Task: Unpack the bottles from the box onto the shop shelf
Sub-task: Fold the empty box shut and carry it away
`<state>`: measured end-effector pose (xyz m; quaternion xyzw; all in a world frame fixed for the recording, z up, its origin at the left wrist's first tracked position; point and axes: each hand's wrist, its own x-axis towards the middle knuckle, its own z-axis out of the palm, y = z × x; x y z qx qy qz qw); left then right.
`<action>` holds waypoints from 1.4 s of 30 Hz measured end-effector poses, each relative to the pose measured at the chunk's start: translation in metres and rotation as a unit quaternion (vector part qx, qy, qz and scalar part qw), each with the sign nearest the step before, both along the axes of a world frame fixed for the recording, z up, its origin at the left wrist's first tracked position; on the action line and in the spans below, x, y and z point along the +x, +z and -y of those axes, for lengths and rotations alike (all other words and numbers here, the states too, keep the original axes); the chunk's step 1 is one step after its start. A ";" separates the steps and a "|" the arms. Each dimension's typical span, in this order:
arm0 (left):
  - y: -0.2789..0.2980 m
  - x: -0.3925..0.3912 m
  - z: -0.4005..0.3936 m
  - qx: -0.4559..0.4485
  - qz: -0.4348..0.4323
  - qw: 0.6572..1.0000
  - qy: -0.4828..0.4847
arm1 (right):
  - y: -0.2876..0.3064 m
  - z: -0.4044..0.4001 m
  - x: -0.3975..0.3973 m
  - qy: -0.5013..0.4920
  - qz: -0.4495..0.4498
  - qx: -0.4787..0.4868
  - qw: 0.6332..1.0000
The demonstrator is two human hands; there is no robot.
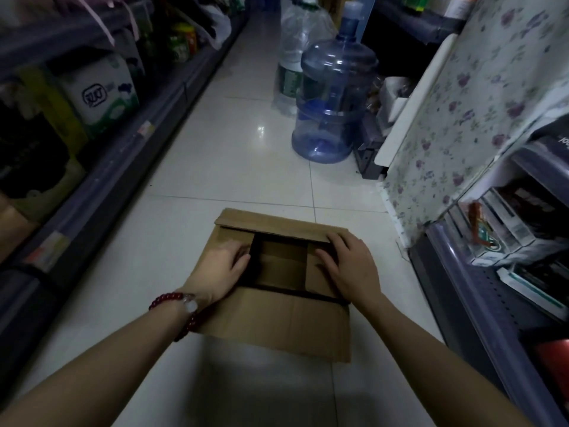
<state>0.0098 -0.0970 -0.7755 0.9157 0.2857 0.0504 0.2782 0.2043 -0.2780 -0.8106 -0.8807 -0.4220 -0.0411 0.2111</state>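
**Box on the aisle floor, both hands on its flaps**

Floor (234, 167) of pale glossy tile runs up the middle of the view, from 6 o'clock toward 12, between two rows of shelving. Left shelf (101, 167) slants from 9 toward 11 o'clock and carries cartons and green-labelled packs, too dim to read. Right shelf (480, 291) fills 3 to 5 o'clock with boxed goods; above it hangs a flowered cloth (480, 97) at 2 o'clock.

Jug (335, 100), big, blue and clear, stands on the floor at 1 o'clock, with a second clear jug in plastic wrap (295, 44) just behind it toward 12.

Box (277, 322), brown cardboard, lies on the floor at centre, slightly toward 6 o'clock, well apart from either shelf. Its top is partly open: the near flap lies flat toward the person, the far flap stands at its 12 o'clock edge, and the two side flaps are folded inward. The gap between them shows only bare cardboard inside; no bottles can be made out in it.

Left hand (224, 266) rests flat on the flap at the box's 9 o'clock side, fingers (243, 257) loosely apart and curling over the flap's inner edge, clamped on nothing. Right hand (351, 266) presses the flap at the 3 o'clock side, fingers spread flat, gripping nothing.

Bracelet (181, 309) of dark red beads circles the left wrist.
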 end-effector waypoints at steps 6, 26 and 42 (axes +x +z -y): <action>0.005 -0.019 -0.003 0.009 -0.084 0.995 -0.049 | 0.000 0.007 -0.004 0.027 -0.043 -0.103 0.993; -0.008 -0.071 0.007 0.090 -0.186 0.957 -0.206 | 0.010 0.009 -0.017 0.029 -0.065 -0.193 0.979; 0.049 -0.043 -0.022 0.194 -0.103 0.963 -0.156 | 0.072 0.013 -0.014 -0.028 -0.333 -0.076 0.939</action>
